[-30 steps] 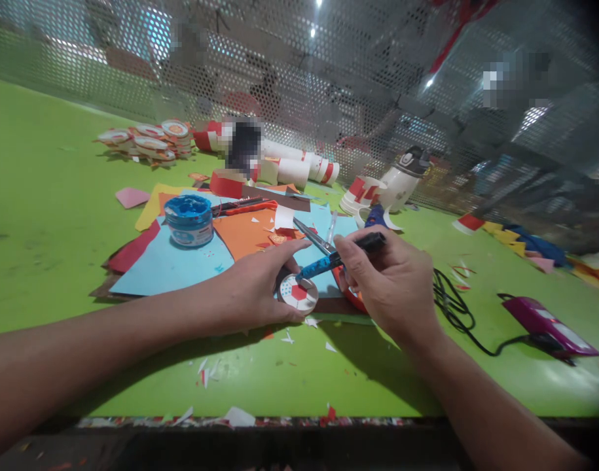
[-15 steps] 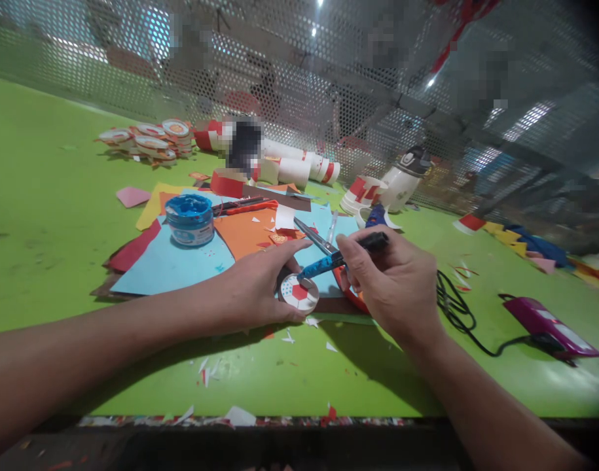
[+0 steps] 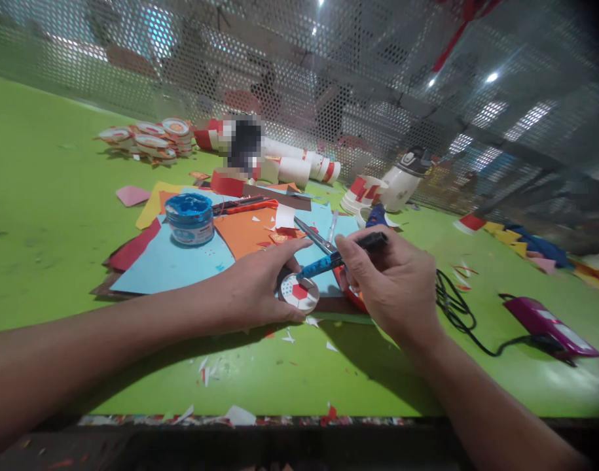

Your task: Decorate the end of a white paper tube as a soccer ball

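Observation:
My left hand (image 3: 260, 284) grips a small round disc (image 3: 300, 294) by its edge; the disc is white with a red centre and blue dots on one part. In my right hand (image 3: 387, 281) is a dark pen-like tool (image 3: 328, 263) with a blue-stained front, its tip at the disc's upper edge. Scissors (image 3: 316, 237) with orange handles lie partly hidden behind my right hand. An open jar of blue paint (image 3: 190, 221) stands on light blue paper (image 3: 171, 265), left of and beyond my left hand.
A pile of decorated discs (image 3: 152, 140) lies at the back left. Paper cups (image 3: 292, 171) lie beyond the coloured sheets, near a white bottle-like container (image 3: 402, 180). At right, a magenta device (image 3: 552, 327) trails a black cable (image 3: 456, 307). Paper scraps dot the green table (image 3: 156, 386).

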A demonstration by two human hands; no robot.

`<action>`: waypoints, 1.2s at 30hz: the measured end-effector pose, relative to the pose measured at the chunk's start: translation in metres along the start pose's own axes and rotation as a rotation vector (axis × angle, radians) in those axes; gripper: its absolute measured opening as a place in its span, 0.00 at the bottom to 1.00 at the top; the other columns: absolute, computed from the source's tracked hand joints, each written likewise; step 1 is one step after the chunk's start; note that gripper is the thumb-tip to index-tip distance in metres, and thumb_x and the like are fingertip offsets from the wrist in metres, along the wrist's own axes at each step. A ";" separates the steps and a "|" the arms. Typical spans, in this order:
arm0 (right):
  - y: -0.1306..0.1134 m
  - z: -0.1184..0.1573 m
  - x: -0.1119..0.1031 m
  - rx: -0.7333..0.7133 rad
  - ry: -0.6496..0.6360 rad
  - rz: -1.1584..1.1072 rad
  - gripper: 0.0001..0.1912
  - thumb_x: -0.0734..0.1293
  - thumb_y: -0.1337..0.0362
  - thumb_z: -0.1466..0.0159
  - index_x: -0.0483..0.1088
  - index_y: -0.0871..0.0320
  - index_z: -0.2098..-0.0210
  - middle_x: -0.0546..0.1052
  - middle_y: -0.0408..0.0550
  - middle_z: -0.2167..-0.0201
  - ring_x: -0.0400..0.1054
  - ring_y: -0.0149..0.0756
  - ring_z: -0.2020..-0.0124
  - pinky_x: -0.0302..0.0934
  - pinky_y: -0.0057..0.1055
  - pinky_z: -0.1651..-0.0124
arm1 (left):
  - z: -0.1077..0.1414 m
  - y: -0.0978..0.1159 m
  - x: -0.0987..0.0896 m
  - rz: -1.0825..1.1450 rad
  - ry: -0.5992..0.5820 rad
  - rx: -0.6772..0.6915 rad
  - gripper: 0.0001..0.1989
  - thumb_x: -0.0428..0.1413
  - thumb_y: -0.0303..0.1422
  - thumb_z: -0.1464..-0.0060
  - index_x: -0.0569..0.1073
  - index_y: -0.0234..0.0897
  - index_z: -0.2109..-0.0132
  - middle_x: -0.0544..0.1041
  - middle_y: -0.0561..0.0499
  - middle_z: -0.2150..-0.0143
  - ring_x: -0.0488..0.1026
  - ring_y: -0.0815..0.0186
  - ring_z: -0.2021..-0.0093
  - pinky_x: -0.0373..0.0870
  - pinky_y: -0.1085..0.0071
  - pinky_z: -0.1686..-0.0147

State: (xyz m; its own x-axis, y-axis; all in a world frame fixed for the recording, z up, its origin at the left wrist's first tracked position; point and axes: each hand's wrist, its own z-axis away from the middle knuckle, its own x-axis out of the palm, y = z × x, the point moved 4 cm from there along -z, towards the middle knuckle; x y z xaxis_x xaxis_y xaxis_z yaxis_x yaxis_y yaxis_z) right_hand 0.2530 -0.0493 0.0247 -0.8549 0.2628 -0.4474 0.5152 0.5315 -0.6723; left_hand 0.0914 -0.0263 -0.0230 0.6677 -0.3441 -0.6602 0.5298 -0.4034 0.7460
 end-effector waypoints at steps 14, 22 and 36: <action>0.001 -0.001 0.002 0.011 -0.037 0.033 0.13 0.69 0.55 0.37 0.69 0.58 0.72 0.67 0.36 0.84 0.59 0.25 0.84 0.53 0.25 0.80 | 0.000 0.001 0.000 0.001 -0.003 0.020 0.43 0.64 0.36 0.58 0.58 0.40 0.35 0.76 0.48 0.54 0.73 0.57 0.58 0.69 0.62 0.59; 0.003 0.000 0.002 0.018 -0.039 0.010 0.13 0.69 0.56 0.37 0.69 0.58 0.72 0.68 0.36 0.83 0.59 0.25 0.83 0.54 0.25 0.79 | 0.004 0.008 -0.002 0.048 -0.047 0.052 0.38 0.60 0.35 0.52 0.57 0.41 0.34 0.77 0.48 0.58 0.73 0.58 0.63 0.68 0.64 0.64; -0.010 0.001 -0.008 -0.043 0.074 0.032 0.13 0.69 0.58 0.37 0.69 0.58 0.74 0.66 0.37 0.83 0.56 0.24 0.83 0.53 0.25 0.80 | 0.002 -0.003 -0.001 0.031 -0.011 -0.012 0.47 0.64 0.40 0.56 0.53 0.39 0.32 0.74 0.44 0.49 0.73 0.54 0.53 0.68 0.59 0.54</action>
State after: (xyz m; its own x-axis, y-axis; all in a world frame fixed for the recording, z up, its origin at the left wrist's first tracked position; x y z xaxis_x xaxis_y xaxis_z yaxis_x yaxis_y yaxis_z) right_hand 0.2545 -0.0571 0.0342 -0.8412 0.3382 -0.4220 0.5404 0.5557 -0.6318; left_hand 0.0882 -0.0262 -0.0242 0.6779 -0.3659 -0.6376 0.5150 -0.3824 0.7671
